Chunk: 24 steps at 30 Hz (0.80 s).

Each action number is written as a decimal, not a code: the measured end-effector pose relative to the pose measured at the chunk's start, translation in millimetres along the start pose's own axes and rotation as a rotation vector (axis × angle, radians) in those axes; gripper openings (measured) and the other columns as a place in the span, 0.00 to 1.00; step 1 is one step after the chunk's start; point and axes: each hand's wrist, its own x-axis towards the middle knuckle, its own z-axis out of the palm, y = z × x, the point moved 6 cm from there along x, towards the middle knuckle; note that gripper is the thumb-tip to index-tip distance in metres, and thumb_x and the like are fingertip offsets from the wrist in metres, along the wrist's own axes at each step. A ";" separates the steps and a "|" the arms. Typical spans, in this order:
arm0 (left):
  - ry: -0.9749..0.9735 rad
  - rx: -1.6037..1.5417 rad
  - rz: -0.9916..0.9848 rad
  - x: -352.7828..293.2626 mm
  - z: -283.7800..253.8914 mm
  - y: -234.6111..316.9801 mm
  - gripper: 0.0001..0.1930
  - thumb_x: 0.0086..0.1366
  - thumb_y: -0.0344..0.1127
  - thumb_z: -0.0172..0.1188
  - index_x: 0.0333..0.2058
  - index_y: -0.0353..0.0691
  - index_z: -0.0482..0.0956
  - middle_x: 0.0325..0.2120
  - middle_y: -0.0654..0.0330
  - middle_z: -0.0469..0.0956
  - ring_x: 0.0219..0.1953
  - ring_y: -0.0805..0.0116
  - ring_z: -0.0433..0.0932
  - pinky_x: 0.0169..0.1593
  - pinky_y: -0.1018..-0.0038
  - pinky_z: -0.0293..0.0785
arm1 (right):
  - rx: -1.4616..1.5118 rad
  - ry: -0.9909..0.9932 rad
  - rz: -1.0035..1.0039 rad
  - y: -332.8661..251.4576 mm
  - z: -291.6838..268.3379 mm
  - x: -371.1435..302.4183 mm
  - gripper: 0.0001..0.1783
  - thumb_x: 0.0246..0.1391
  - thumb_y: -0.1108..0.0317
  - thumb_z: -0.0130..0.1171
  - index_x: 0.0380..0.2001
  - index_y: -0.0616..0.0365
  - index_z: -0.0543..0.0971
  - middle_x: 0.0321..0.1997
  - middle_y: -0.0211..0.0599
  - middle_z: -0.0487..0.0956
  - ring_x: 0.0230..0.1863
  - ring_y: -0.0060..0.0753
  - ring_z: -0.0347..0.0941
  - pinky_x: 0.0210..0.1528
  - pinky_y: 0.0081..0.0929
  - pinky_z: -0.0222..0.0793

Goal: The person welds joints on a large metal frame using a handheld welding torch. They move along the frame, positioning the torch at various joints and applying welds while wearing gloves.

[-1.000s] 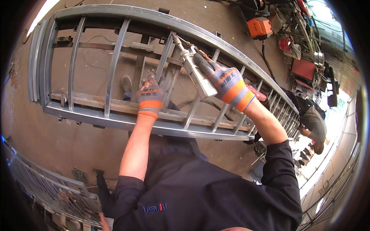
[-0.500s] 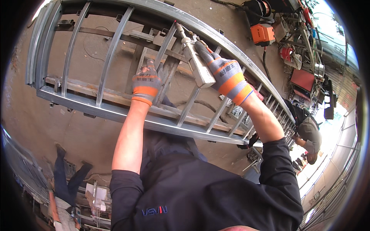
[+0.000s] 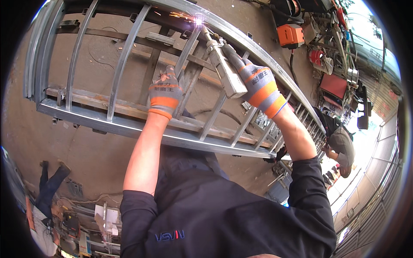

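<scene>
My right hand (image 3: pixel 260 86), in a grey and orange glove, grips a silver welding gun (image 3: pixel 229 74). Its narrow nozzle points to the far left, where a bright weld spark (image 3: pixel 198 22) burns and orange sparks fly leftward. The spark sits where a metal crossbar (image 3: pixel 186 51) meets the far rail (image 3: pixel 241 38) of a long curved metal frame. My left hand (image 3: pixel 164 91), gloved alike, is closed around that crossbar lower down, its fingertips partly hidden. The near rail (image 3: pixel 129 130) runs between my forearms and the crossbars.
Beneath the frame are support beams (image 3: pixel 150 71). An orange machine (image 3: pixel 291 36) stands at the far right, near a red box (image 3: pixel 334 87) and clutter. One person (image 3: pixel 342 144) bends at the frame's right end; another (image 3: pixel 51 189) is at the lower left.
A bright spark and flying orange sparks have appeared at the nozzle tip, where only a red dot showed before. Both hands keep their holds. The person at lower left has shifted further left.
</scene>
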 end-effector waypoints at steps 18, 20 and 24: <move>0.025 -0.046 -0.028 0.7 4.2 -1.6 0.31 0.59 0.39 0.67 0.60 0.37 0.72 0.37 0.50 0.84 0.36 0.50 0.87 0.37 0.58 0.83 | 0.004 0.024 0.036 3.6 -3.5 -6.1 0.60 0.38 0.72 0.72 0.77 0.58 0.58 0.44 0.54 0.82 0.37 0.59 0.82 0.39 0.46 0.79; 0.049 -0.039 -0.023 0.6 1.6 -0.8 0.30 0.59 0.38 0.67 0.60 0.37 0.72 0.36 0.50 0.84 0.36 0.49 0.86 0.36 0.58 0.83 | 0.007 0.028 0.037 3.6 -3.3 -6.3 0.60 0.38 0.72 0.72 0.77 0.59 0.58 0.45 0.54 0.82 0.38 0.59 0.82 0.39 0.46 0.79; -0.111 0.040 -0.063 2.5 6.8 -2.0 0.31 0.71 0.51 0.56 0.64 0.34 0.72 0.42 0.49 0.84 0.40 0.52 0.86 0.41 0.57 0.82 | 0.022 0.041 0.039 4.3 -3.3 -7.0 0.59 0.38 0.72 0.72 0.77 0.59 0.59 0.46 0.55 0.82 0.38 0.58 0.82 0.39 0.46 0.79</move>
